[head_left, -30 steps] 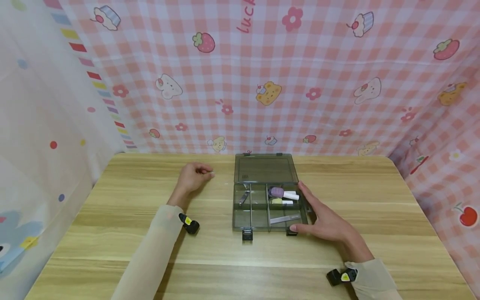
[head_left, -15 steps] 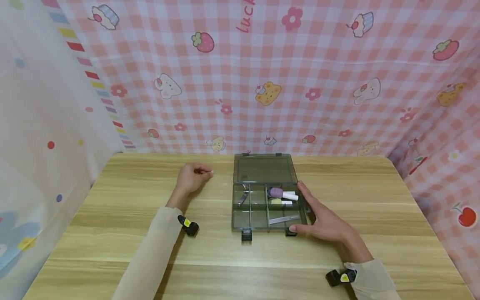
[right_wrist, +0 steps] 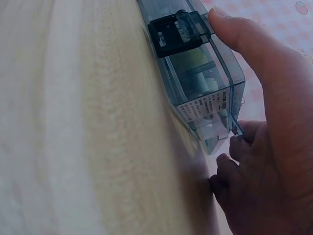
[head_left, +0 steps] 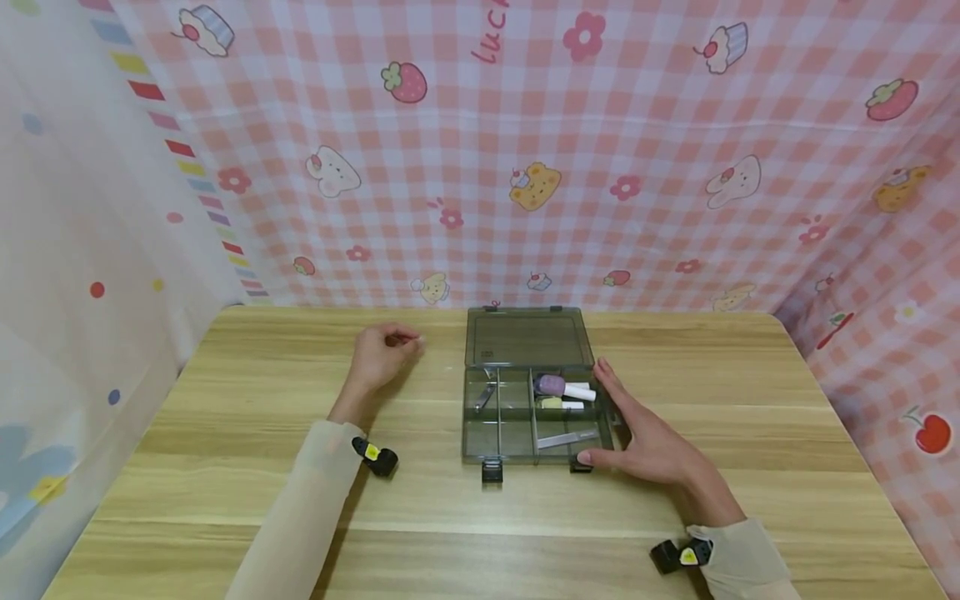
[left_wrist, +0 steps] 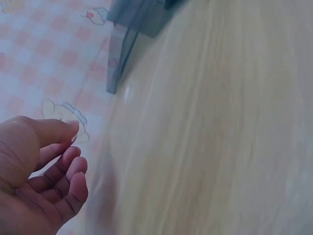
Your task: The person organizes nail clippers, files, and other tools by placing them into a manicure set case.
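An open, smoky see-through compartment box [head_left: 481, 437] stands mid-table, its lid [head_left: 528, 339] laid back toward the cloth. My right hand [head_left: 651, 442] holds the box's right end, thumb on the front rim by a latch [right_wrist: 176, 33], fingers along the side. Inside, the right section has a purple nail polish bottle [head_left: 551, 385] with a white cap, a yellowish bottle [head_left: 551, 403] and a flat grey strip [head_left: 567, 439]. Nail clippers [head_left: 485, 396] lie in the back left compartment. Left of the box, my left hand [head_left: 378, 357] pinches a tiny pale piece [head_left: 421, 340]; I cannot tell its kind.
The wooden table [head_left: 420, 533] reaches back to a pink checked cloth [head_left: 450, 142] hanging behind it. More printed cloth hangs at both sides. A second front latch [head_left: 492, 472] juts from the box toward me. A printed label [right_wrist: 205, 104] is on the box's right end.
The head view drifts slightly. Both hands keep their places relative to the box, the left with its tiny piece and the right at the box's end.
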`<state>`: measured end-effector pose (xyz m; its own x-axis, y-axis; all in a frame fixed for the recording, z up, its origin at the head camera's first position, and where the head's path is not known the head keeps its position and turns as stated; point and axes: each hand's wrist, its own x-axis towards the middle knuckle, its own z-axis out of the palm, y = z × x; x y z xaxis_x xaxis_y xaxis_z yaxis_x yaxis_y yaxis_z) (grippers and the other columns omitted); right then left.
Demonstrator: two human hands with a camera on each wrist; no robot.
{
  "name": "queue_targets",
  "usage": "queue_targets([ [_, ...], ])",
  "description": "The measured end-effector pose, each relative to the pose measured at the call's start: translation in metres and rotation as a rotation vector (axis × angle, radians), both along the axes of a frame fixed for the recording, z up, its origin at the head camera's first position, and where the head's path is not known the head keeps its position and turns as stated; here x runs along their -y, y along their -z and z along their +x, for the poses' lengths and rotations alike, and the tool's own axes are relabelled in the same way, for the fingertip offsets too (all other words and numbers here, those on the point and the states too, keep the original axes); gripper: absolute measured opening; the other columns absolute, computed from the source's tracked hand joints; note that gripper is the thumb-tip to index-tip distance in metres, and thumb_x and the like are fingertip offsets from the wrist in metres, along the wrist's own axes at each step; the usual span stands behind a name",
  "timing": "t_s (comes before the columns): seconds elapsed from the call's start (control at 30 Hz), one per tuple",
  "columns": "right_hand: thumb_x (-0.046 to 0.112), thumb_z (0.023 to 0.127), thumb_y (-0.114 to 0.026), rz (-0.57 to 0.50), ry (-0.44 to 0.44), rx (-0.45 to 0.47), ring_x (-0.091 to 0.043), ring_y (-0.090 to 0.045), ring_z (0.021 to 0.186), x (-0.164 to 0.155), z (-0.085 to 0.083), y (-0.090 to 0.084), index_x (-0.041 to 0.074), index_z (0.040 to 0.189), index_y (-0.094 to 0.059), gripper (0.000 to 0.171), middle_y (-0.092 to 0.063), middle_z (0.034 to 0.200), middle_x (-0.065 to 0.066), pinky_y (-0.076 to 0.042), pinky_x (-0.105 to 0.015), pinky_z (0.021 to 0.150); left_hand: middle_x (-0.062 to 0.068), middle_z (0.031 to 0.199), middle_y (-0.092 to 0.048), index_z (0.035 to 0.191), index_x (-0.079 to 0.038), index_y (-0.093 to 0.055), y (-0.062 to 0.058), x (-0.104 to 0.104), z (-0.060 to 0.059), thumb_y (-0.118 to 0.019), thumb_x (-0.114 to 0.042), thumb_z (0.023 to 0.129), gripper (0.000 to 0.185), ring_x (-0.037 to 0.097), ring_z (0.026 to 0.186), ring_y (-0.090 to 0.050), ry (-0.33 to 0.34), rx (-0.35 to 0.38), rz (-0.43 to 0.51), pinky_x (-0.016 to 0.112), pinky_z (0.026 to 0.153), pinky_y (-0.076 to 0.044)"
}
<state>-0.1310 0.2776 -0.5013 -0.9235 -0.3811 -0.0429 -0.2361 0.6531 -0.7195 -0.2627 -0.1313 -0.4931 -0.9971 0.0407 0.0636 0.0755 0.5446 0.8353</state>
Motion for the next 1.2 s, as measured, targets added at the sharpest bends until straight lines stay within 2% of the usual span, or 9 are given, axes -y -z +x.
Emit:
queue_targets([
  [0.2, 0.065, 0.076, -0.082, 0.052, 0.004, -0.034, -0.040, -0.015, 0.158, 0.001, 0.000, -0.003, 0.026, 0.166, -0.001, 0.128, 0.000, 0.175, -0.003, -0.025, -0.065, 0.122, 0.012, 0.098, -0.072, 0.107, -0.006, -0.077, -0.011, -0.008, 0.008, -0.074, -0.018, 0.095, 0.017, 0.019, 0.079, -0.062, 0.009, -0.009, 0.038, 0.022, 0.064, -0.053],
  [0.43, 0.063, 0.076, -0.083, 0.064, -0.003, -0.061, -0.041, -0.014, 0.158, 0.003, -0.001, -0.005, 0.021, 0.167, -0.003, 0.128, 0.000, 0.175, -0.005, -0.025, -0.066, 0.121, 0.012, 0.095, -0.075, 0.106, -0.004, -0.077, -0.025, -0.017, 0.018, -0.076, -0.017, 0.093, 0.019, 0.018, 0.080, -0.064, 0.040, -0.096, 0.040, 0.021, 0.067, -0.053],
  [0.7, 0.062, 0.076, -0.083, 0.087, -0.012, -0.093, -0.041, -0.013, 0.158, 0.002, 0.000, -0.007, 0.017, 0.166, -0.005, 0.127, 0.000, 0.175, -0.006, -0.027, -0.068, 0.120, 0.011, 0.093, -0.075, 0.102, -0.006, -0.078, -0.033, -0.024, 0.025, -0.077, -0.016, 0.092, 0.014, 0.019, 0.080, -0.067, 0.079, -0.167, 0.052, 0.022, 0.065, -0.054],
  [1.0, 0.063, 0.077, -0.082, 0.116, -0.019, -0.121, -0.037, -0.011, 0.160, 0.003, 0.001, -0.009, 0.017, 0.166, -0.008, 0.125, -0.003, 0.175, -0.006, -0.029, -0.067, 0.119, 0.010, 0.092, -0.074, 0.099, -0.008, -0.078, -0.042, -0.030, 0.034, -0.078, -0.017, 0.092, 0.011, 0.019, 0.079, -0.066, 0.092, -0.179, 0.061, 0.022, 0.065, -0.053],
  [1.2, 0.066, 0.077, -0.080, 0.129, -0.012, -0.106, -0.040, -0.018, 0.158, 0.004, 0.002, -0.009, 0.019, 0.166, -0.007, 0.125, -0.005, 0.175, -0.006, -0.030, -0.066, 0.119, 0.010, 0.091, -0.073, 0.098, -0.007, -0.078, -0.049, -0.032, 0.041, -0.078, -0.014, 0.092, 0.010, 0.019, 0.077, -0.066, 0.109, -0.219, 0.052, 0.022, 0.066, -0.054],
])
